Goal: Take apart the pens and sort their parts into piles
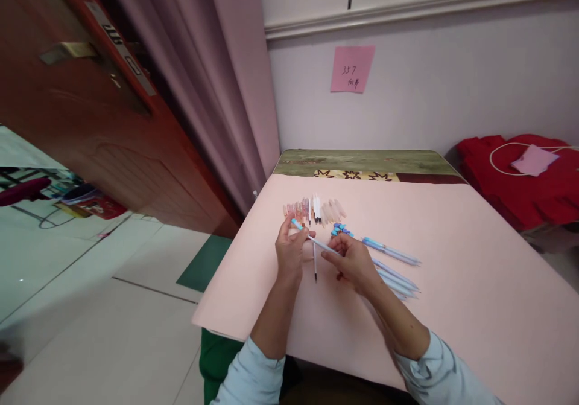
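A slim pale pen (320, 244) with a light-blue end slants between my two hands above the table. My left hand (291, 249) pinches it near the blue end. The fingers of my right hand (350, 261) close around its lower part. Under the pen lies a loose white refill (315, 264) with a dark tip. Beyond my left hand are pinkish clear barrels (296, 207), white refills (317, 207) and pale translucent barrels (333, 210). Small blue caps (340, 230) sit just past my right hand. Several pale-blue pens (392, 251) lie to its right, some partly hidden by it.
A pink sheet (452, 308) covers the table, with the green wooden top (362, 159) showing at the back. To the left stand a brown door (104, 133) and a mauve curtain (217, 79). Red cloth (520, 194) lies at the right; a pink note (352, 69) is on the wall.
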The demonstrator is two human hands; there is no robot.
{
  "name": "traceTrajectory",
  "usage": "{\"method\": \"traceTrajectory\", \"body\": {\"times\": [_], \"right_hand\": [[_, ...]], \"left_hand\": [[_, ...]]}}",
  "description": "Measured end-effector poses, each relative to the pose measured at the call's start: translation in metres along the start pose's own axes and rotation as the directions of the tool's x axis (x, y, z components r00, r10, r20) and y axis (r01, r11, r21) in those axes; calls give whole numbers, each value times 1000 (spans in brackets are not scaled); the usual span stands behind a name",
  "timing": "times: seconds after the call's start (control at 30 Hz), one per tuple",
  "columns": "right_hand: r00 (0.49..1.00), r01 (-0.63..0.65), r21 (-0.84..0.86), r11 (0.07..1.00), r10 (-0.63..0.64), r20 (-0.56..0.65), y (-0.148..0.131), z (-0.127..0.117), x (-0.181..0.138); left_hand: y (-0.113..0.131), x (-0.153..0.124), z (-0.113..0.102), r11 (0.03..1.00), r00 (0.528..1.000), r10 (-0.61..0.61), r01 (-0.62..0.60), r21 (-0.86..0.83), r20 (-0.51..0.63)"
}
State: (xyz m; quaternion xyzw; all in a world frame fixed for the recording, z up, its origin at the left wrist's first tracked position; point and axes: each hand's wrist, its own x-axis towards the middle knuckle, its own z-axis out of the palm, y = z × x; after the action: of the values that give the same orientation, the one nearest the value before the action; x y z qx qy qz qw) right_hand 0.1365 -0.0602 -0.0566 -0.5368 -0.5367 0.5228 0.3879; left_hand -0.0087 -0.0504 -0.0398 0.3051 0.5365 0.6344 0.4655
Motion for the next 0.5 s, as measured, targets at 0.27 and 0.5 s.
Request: {"method": "traceTrajectory", "body": {"times": [0.27, 0.5], "right_hand": [[996, 79, -366, 927, -91, -17, -10, -25, 8], [983, 102, -395, 913, -154, -102, -12, -22, 4]], "left_hand": [[-9, 10, -17, 973, 996, 69, -79, 218, 54], [-9, 12, -32, 888, 961, 199, -259, 381, 191]]}}
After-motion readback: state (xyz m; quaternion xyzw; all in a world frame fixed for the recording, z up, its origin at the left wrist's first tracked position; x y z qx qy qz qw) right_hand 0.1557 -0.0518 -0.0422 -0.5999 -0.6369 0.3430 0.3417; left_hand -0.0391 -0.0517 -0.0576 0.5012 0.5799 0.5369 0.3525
